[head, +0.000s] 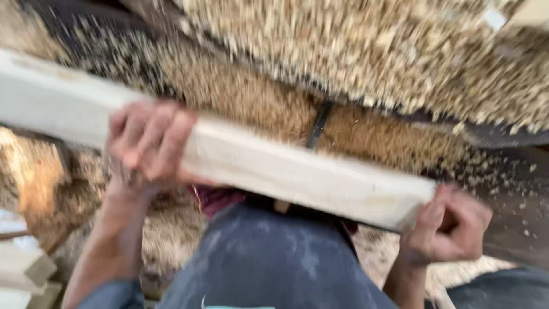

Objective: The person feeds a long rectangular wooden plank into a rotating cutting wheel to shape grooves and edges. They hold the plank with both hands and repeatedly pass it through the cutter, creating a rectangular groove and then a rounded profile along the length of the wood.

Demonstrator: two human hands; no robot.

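I hold a long pale wooden plank [297,171] across my lap, running from the upper left down to the right. My left hand [147,143] wraps over the plank near its middle, fingers curled on its top face. My right hand [452,226] grips the plank's right end from below. The picture is blurred by motion. My knee in dusty blue trousers [263,257] sits under the plank.
Heaps of wood shavings and sawdust [366,51] cover the ground ahead. A dark strap or bar [318,125] pokes out of the sawdust behind the plank. Pale wooden offcuts [23,274] lie at the lower left.
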